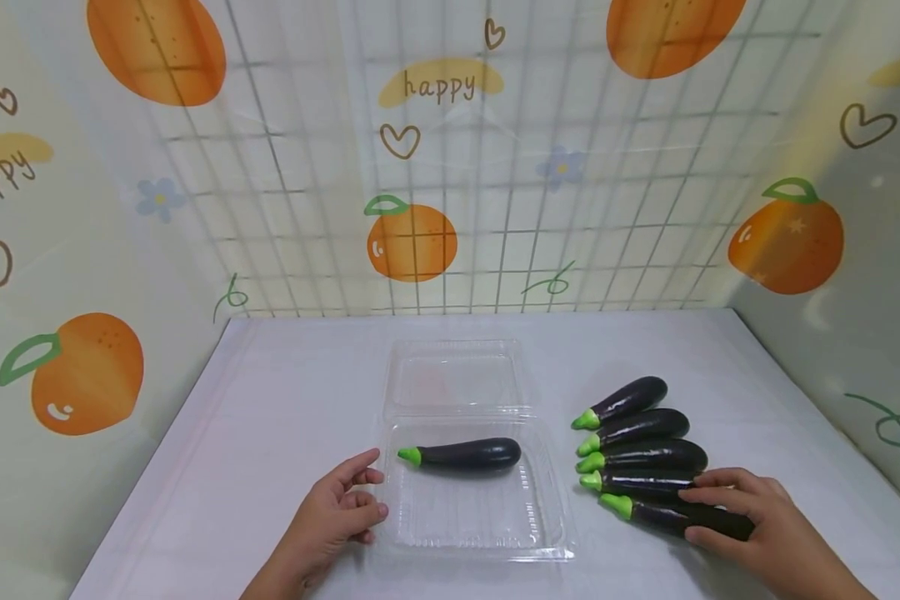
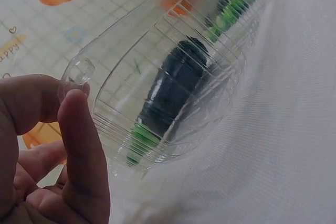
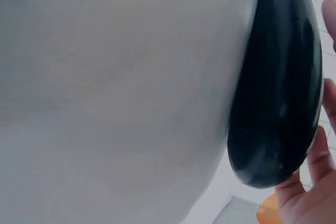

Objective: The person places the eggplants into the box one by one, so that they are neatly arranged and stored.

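A clear plastic clamshell container (image 1: pixel 480 533) lies on the table with its lid folded back. One dark eggplant (image 1: pixel 472 455) with a green stem lies crosswise in its base. My left hand (image 1: pixel 337 508) is at the container's left side, thumb and a finger pinching the rim corner, as the left wrist view shows. On the right, my right hand (image 1: pixel 750 517) grips the nearest eggplant (image 1: pixel 660 515) of a row, thumb on its near side and fingers on its far side. In the right wrist view the rounded end of this eggplant (image 3: pixel 278 87) stands close to the fingers.
Several more eggplants fan out beyond the right hand, among them the farthest eggplant (image 1: pixel 633 397), stems pointing left. The open lid (image 1: pixel 457 379) lies flat behind the base. A white cloth covers the table (image 1: pixel 285 392), and patterned curtains with a wire grid (image 1: pixel 457 167) enclose it.
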Demonstrator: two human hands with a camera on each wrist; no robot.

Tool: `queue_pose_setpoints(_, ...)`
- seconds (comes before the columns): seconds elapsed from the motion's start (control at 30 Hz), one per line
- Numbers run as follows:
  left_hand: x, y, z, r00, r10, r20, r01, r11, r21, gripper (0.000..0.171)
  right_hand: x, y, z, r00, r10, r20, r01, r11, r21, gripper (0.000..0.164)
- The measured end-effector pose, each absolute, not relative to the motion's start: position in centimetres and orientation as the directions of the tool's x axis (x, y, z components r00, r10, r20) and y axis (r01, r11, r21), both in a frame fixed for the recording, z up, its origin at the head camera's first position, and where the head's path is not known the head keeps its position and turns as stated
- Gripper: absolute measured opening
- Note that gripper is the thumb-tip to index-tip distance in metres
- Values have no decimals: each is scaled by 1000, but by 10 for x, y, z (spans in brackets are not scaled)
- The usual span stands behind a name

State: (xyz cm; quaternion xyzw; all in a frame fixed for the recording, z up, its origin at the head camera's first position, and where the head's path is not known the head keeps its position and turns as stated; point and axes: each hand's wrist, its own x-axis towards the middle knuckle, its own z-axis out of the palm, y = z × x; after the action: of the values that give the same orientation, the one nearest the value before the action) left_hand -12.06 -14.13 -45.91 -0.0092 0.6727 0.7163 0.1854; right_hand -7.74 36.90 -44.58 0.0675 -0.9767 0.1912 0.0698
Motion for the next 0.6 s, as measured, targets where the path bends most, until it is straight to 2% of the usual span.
queue_pose_setpoints(0.4, -120, -141, -456, -928, 254, -272, -281, -1, 960, 78, -76, 374, -443, -995, -96, 18, -97, 944, -315, 41)
queue_pose_setpoints(0.6, -119, -141, -455, -928, 253, -272, -280, 5, 960, 78, -78, 381, -444, -993, -73, -94, -39, 945, -325, 49)
